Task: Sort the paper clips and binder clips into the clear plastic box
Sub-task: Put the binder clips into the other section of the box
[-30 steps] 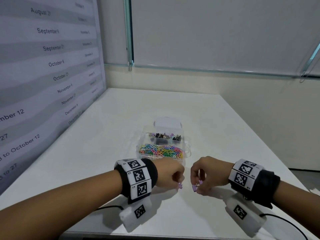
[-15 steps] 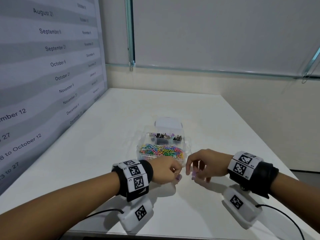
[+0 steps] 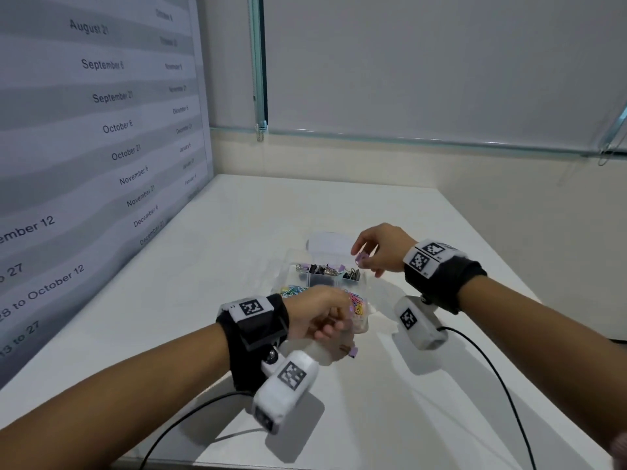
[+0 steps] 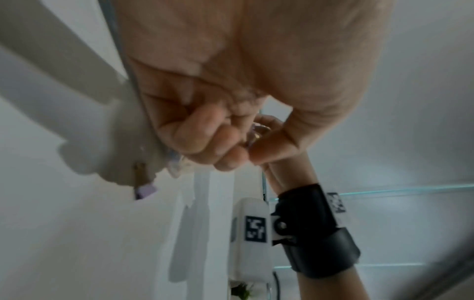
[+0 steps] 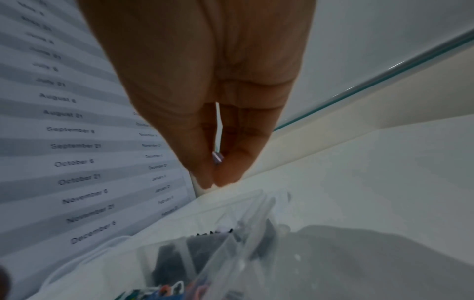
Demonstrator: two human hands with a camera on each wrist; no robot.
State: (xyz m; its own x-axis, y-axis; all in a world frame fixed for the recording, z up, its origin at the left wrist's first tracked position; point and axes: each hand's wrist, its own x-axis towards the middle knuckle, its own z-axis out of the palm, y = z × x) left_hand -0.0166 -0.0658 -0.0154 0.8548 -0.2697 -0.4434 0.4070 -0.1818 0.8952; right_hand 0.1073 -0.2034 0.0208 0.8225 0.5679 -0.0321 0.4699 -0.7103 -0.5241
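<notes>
The right hand [image 3: 381,249] pinches a purple binder clip [image 3: 360,258] above the far right compartment of the clear box [image 3: 291,257]. Far compartments hold binder clips [image 3: 325,269]; the near one holds coloured paper clips [image 3: 356,300]. The left hand [image 3: 317,315] hovers curled over the near edge, apparently holding something small. One purple clip [image 3: 353,351] lies on the table [image 3: 373,418] beneath it.
</notes>
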